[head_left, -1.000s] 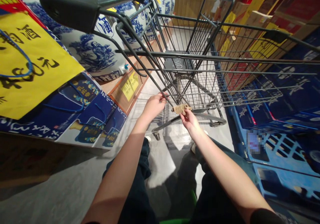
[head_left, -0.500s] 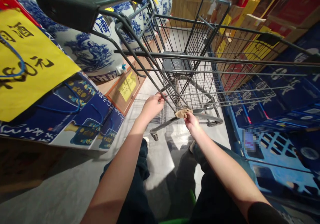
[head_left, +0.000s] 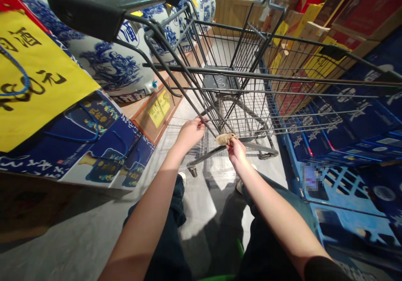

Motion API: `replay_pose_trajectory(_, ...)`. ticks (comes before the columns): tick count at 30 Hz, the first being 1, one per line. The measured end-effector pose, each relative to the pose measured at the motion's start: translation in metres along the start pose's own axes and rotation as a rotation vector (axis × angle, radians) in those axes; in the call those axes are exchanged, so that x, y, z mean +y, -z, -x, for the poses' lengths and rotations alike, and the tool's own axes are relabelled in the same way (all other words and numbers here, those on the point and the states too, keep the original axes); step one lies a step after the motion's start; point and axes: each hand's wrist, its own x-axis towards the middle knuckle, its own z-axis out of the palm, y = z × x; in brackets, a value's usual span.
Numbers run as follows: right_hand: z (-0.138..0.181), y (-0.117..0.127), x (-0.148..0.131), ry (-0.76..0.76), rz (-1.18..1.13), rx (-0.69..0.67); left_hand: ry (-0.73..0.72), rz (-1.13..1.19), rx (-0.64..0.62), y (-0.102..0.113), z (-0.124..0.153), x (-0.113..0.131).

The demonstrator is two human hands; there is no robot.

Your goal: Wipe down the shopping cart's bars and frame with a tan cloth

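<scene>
A dark wire shopping cart (head_left: 251, 84) stands in front of me in a shop aisle, its handle (head_left: 103, 9) up at the top left. My left hand (head_left: 190, 132) is closed round a wire at the lower rear corner of the cart's basket. My right hand (head_left: 236, 150) pinches a small crumpled brown cloth (head_left: 225, 138) and holds it against the bottom rear edge of the basket. My legs in dark trousers show below.
Blue and white porcelain jars (head_left: 106, 63) line a wooden shelf at left, above blue gift boxes (head_left: 103, 147) and a yellow sign (head_left: 34, 84). Blue crates and boxes (head_left: 345, 147) stack at right. Grey floor (head_left: 213, 189) runs under the cart.
My right hand has shifted the brown cloth slightly left along the basket's bottom edge. My left hand keeps its grip. The view has tilted a little.
</scene>
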Motion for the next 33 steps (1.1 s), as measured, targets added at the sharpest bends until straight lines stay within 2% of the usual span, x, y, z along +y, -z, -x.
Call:
replay_pose_trajectory(5, -0.007, 0.003, 0.009, -0.084, -0.009, 0.159, 0.000, -0.010, 0.007, -0.002, -0.001, -0.003)
replay_pose_trajectory(8, -0.008, 0.000, 0.010, -0.145, -0.002, 0.188, 0.001, -0.006, 0.001, -0.003, -0.003, -0.004)
replay_pose_trajectory(14, 0.005, -0.019, -0.008, -0.255, -0.008, 0.066, -0.025, 0.034, 0.026, -0.004, -0.004, -0.007)
replay_pose_trajectory(19, 0.019, -0.020, -0.031, -0.237, -0.038, -0.009, -0.037, 0.044, 0.027, -0.005, -0.003, -0.007)
replay_pose_trajectory(24, 0.013, -0.010, -0.013, -0.246, -0.019, 0.091, -0.019, 0.029, 0.020, -0.004, -0.002, -0.005)
replay_pose_trajectory(27, 0.010, -0.015, -0.006, -0.271, -0.014, 0.113, -0.004, 0.019, 0.012, -0.002, -0.002, -0.003)
replay_pose_trajectory(33, 0.034, -0.039, -0.037, -0.255, -0.065, -0.077, -0.005, -0.013, 0.013, -0.001, -0.002, 0.000)
